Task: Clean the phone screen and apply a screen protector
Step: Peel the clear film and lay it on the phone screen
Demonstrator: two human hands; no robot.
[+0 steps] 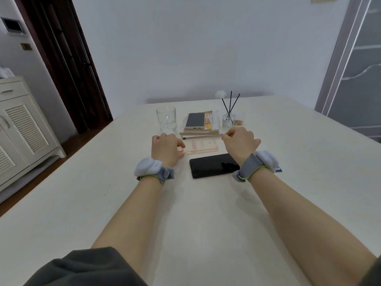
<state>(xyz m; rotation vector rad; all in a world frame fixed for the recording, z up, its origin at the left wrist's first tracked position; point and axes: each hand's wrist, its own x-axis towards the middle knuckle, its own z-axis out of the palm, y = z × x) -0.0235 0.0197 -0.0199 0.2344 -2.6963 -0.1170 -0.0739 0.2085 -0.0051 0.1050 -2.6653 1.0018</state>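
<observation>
A black phone (212,165) lies screen up across the white table (144,213), just in front of my hands. Beyond it is a flat pale pink pack (201,145) with red print. My left hand (166,148) has its fingers curled at the pack's left end, with the thumb on the near corner. My right hand (241,141) is pinched at the pack's far right corner, above the phone's right end. Both wrists wear grey straps with pale pads. A small blue item (279,169) peeks out behind my right wrist, mostly hidden.
Behind the pack are a low stack of books (200,132) with a gold phone (195,120) on top, an empty drinking glass (166,119) to the left and a reed diffuser (228,119) to the right. A white cabinet (22,129) stands off the table's left side.
</observation>
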